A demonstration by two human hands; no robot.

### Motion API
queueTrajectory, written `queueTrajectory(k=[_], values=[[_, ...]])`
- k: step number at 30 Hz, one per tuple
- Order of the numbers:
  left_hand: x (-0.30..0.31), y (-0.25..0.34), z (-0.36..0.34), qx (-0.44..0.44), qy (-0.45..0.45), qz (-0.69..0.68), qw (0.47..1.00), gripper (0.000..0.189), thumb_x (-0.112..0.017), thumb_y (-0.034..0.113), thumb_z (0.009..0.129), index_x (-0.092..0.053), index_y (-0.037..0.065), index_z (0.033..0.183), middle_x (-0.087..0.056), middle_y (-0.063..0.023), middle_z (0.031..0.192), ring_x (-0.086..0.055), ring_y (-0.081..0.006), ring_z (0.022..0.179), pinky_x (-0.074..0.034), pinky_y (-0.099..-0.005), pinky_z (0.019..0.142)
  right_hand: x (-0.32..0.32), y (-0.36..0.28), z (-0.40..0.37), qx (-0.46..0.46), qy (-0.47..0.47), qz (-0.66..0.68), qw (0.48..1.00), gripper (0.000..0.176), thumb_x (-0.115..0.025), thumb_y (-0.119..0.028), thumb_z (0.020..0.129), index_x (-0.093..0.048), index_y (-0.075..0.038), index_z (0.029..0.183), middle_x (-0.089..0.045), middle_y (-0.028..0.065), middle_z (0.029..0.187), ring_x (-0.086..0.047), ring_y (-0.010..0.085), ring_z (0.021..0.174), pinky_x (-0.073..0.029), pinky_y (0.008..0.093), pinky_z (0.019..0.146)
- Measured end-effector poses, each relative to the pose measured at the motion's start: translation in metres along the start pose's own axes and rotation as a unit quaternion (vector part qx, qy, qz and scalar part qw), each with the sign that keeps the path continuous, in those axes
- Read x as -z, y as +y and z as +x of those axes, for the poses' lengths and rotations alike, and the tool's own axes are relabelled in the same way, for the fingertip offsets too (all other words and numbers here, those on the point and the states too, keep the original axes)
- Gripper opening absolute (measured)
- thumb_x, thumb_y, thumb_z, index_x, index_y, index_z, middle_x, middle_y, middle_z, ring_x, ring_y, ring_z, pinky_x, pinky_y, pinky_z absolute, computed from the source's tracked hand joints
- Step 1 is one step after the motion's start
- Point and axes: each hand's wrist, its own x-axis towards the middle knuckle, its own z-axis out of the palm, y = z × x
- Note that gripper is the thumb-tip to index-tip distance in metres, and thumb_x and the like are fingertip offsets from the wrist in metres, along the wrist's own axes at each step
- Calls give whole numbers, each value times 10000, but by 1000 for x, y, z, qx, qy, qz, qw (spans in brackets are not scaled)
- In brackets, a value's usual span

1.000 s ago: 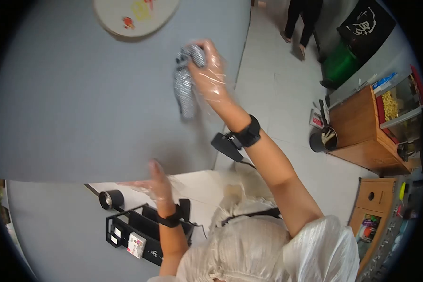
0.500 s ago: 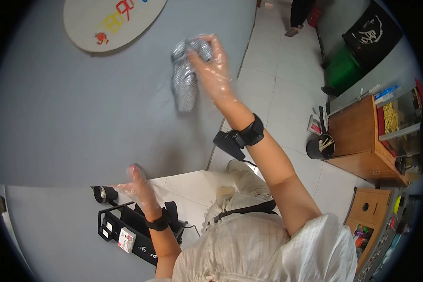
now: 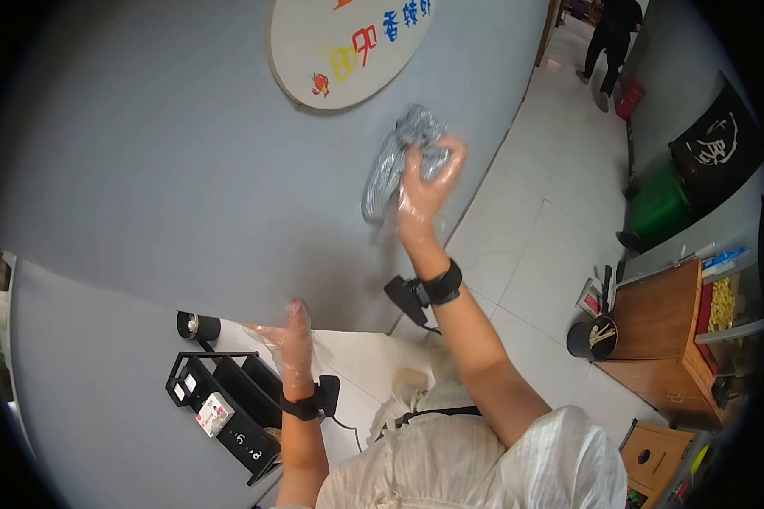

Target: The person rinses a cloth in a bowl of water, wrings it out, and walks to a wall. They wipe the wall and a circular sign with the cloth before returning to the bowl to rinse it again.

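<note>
A crumpled grey cloth (image 3: 388, 174) lies against the grey wall (image 3: 187, 170), below and right of a round sign with coloured writing. My right hand (image 3: 430, 187), in a clear plastic glove, grips the cloth with thumb and fingers bent round it. My left hand (image 3: 293, 343), also gloved, is near the wall's lower edge with its thumb raised and fingers apart; nothing is in it. Both wrists carry black straps with small devices.
A round sign (image 3: 348, 51) hangs on the wall. A black rack (image 3: 229, 416) stands at lower left. On the right are a green bin (image 3: 658, 204), a black pot of sticks (image 3: 592, 338) and a wooden cabinet (image 3: 654, 327). A person in dark clothes (image 3: 613, 42) is farther off.
The view has shifted, showing more of the sign and the distant person. My right hand and the cloth appear farther right and lower. My left hand now points more upright.
</note>
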Motion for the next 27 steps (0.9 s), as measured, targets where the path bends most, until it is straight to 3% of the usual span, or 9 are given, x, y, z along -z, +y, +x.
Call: queueTrajectory(k=[7,10,13,17,19,21,22,24,27], values=[[5,-6,-8,70,-27,-55,996,783,-707,360,794,-248,8,1323,-408,-118,1248,-427,-198,1103,-341,-353,977,1,-26,-44,117,-90,-24,989,534,-603,-72,735,-427,-7,1234,-381,169,1174,-342,347,1187,-276,458,1026],[10,-12,-12,74,-34,-23,996,657,-669,298,837,-305,1,1297,-429,-117,1244,-446,-184,1083,-352,-344,963,-2,-19,-46,118,-89,-63,987,464,-607,-76,736,-451,-6,1167,-391,175,1162,-344,349,1168,-319,459,982],[10,-7,-12,61,-44,-36,997,508,-628,221,872,-378,-5,1253,-447,-108,1245,-458,-182,1082,-361,-341,956,-13,-7,-25,162,-65,-107,979,243,-548,-46,784,-476,5,1011,-419,163,1095,-366,314,1083,-309,452,941],[13,-36,-23,35,-49,-46,997,406,-602,208,896,-445,-8,1202,-488,-80,1194,-475,-194,1068,-379,-336,935,-22,3,27,207,-52,-92,973,108,-565,-22,780,-472,-24,833,-466,121,899,-443,255,819,-374,367,754],[31,-62,-27,-111,-73,184,974,347,-625,201,859,-496,17,1123,-513,-54,1100,-490,-193,963,-402,-332,868,-24,6,56,256,-47,-95,961,110,-579,-25,788,-469,-32,794,-471,95,797,-453,233,708,-381,325,678],[39,-74,-29,-97,-67,176,977,311,-638,199,845,-520,41,1085,-524,-34,1047,-497,-187,904,-416,-326,828,-32,9,73,272,-27,-118,955,120,-596,-44,797,-479,-32,819,-455,71,722,-451,222,666,-391,312,664],[28,-50,-25,-11,-48,54,997,306,-640,201,848,-519,53,1086,-524,-26,1042,-496,-182,897,-417,-321,821,-34,11,82,279,-17,-131,951,126,-605,-53,802,-484,-32,832,-447,60,684,-450,216,645,-396,305,657],[22,-41,-27,75,-26,-58,995,301,-645,203,853,-514,73,1091,-522,-17,1032,-493,-170,888,-416,-312,816,-43,11,98,239,6,-79,968,126,-611,-78,814,-496,-40,849,-459,60,737,-457,214,675,-402,310,682],[24,-47,-29,92,-24,-73,993,321,-649,218,858,-501,86,1112,-519,-14,1035,-487,-153,902,-406,-298,832,-42,11,105,218,21,-93,971,123,-617,-112,785,-525,-55,844,-472,68,820,-471,240,787,-408,352,730]])
